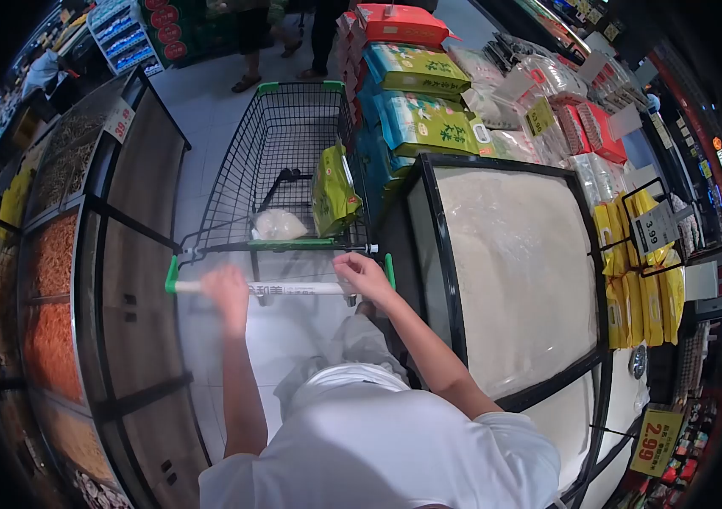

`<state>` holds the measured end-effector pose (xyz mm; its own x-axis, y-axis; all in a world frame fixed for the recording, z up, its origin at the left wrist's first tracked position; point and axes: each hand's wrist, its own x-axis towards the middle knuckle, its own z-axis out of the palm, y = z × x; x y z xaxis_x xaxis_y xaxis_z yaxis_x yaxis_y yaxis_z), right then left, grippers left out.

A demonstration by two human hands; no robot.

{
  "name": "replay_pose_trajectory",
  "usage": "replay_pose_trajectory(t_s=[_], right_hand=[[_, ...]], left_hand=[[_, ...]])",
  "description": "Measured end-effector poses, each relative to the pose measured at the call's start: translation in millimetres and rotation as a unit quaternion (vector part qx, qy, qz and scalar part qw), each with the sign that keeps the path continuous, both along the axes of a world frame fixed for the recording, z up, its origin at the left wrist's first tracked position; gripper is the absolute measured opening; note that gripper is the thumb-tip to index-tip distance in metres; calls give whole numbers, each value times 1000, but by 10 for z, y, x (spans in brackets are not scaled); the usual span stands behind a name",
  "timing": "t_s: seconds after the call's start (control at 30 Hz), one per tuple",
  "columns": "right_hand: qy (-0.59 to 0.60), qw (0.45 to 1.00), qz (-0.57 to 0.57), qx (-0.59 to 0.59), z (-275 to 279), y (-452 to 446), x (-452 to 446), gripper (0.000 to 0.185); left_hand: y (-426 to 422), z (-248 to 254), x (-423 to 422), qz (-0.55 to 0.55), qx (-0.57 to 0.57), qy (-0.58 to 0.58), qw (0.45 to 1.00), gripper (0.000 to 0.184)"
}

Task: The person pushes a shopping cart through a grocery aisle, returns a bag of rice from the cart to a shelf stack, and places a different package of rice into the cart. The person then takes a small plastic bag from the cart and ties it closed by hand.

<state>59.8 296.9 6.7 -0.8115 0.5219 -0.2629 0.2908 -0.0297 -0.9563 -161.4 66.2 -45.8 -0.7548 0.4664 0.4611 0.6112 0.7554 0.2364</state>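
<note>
In front of me stands a wire shopping cart with green trim and a white handle bar. My left hand is at the left part of the bar, smeared by motion, so its grip is unclear. At the bar's right part is my right hand, fingers curled in and thumb close to them; what they hold, if anything, is hidden. A hazy, see-through patch lies between the hands; I cannot tell what it is. Inside the cart are a clear bag of pale contents and an upright green package.
An open bin of white grain stands close on my right, with stacked green rice bags beyond it. Bins of dried goods line the left. People's legs are past the cart's far end.
</note>
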Motion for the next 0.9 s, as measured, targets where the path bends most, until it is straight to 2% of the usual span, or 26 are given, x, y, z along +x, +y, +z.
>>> replay_pose_trajectory(t_s=[0.07,0.1,0.23,0.3,0.37,0.4,0.5,0.57,0.6,0.7,0.8,0.9], right_hand=[[33,987,20,-158,-67,323,-124,29],[5,991,11,-133,-9,450,-174,29],[41,994,-53,-91,-288,1111,-514,35],[65,994,-85,23,-552,1386,-789,40],[18,988,-100,118,-584,1627,-1001,49],[38,985,-102,134,-744,1759,-1152,58],[-33,957,-102,268,-998,2123,-1533,68],[-54,941,-116,313,-1022,2275,-1790,72],[-63,944,-113,302,-1019,2347,-1911,73],[-111,936,-116,313,-1134,2529,-2246,76],[-135,938,-130,293,-1129,2669,-2577,57],[-154,942,-151,258,-1359,2840,-2860,44]], left_hand=[[84,-55,-99,7,2,-30,1000,19],[90,-78,-173,7,-3,-45,999,18],[266,-131,-346,-16,17,5,1000,19],[341,-90,-372,-4,38,-39,999,18],[463,-48,-409,6,57,-42,997,19],[506,-82,-467,7,76,-34,996,19],[542,-158,-572,7,90,-43,995,18],[642,-21,-593,4,60,-88,994,17],[708,59,-588,-2,85,-108,990,16],[818,100,-653,-11,71,-78,994,14],[916,213,-741,-27,61,-96,993,13],[959,233,-859,-44,51,-117,991,12]])
